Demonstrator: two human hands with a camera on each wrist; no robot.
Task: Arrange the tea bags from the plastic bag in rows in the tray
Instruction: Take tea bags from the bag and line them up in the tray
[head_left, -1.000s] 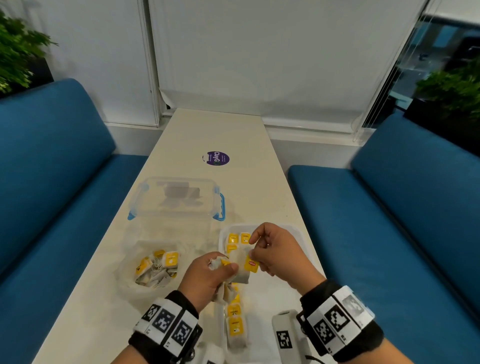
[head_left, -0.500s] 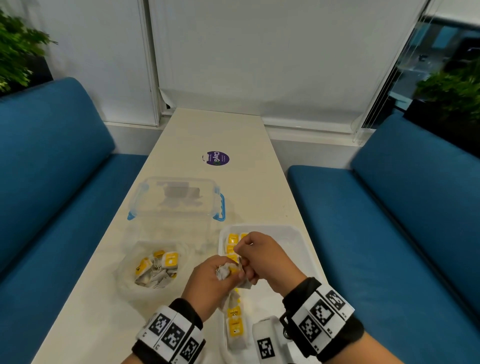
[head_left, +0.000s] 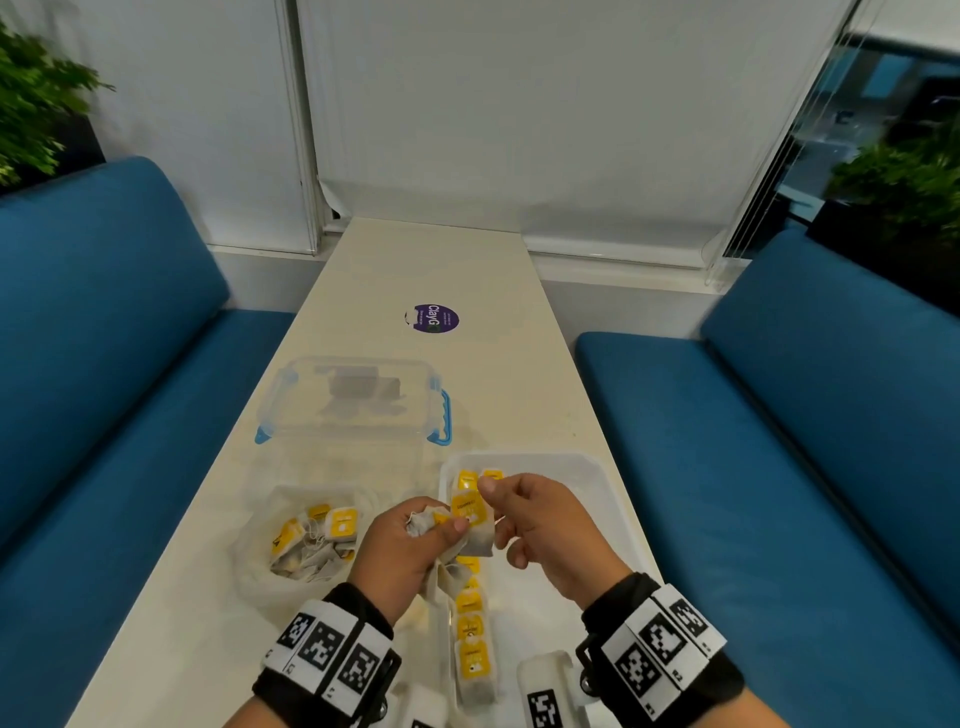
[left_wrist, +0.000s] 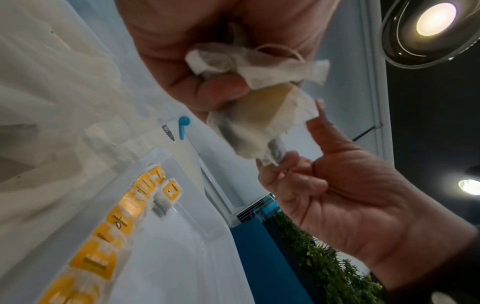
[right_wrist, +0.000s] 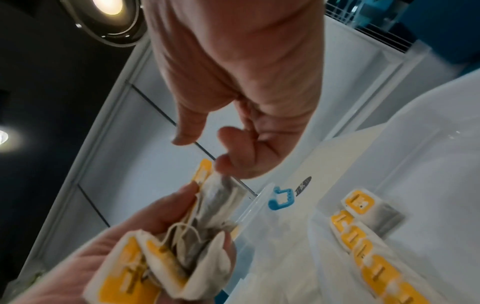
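My left hand (head_left: 441, 525) grips a crumpled bunch of tea bags (head_left: 475, 535) with yellow tags, held above the near left part of the white tray (head_left: 597, 467). My right hand (head_left: 493, 499) is beside it, its fingertips touching the top of the foremost bag. In the right wrist view its thumb and forefinger (right_wrist: 200, 148) stand apart with nothing between them. A row of tea bags (head_left: 470, 623) lies along the tray's left side. The clear plastic bag (head_left: 260, 551) lies left of the tray with several tea bags (head_left: 332, 525) inside.
A clear lidded box with blue clips (head_left: 358, 400) stands behind the bag and tray. A purple sticker (head_left: 431, 318) is further up the narrow table. Blue sofas (head_left: 779, 467) flank both sides. The tray's right half is bare.
Both hands stayed together over the tray. The right hand dipped toward the bunch and now sits at its top, and one yellow-tagged bag stands upright out of the left hand's bunch.
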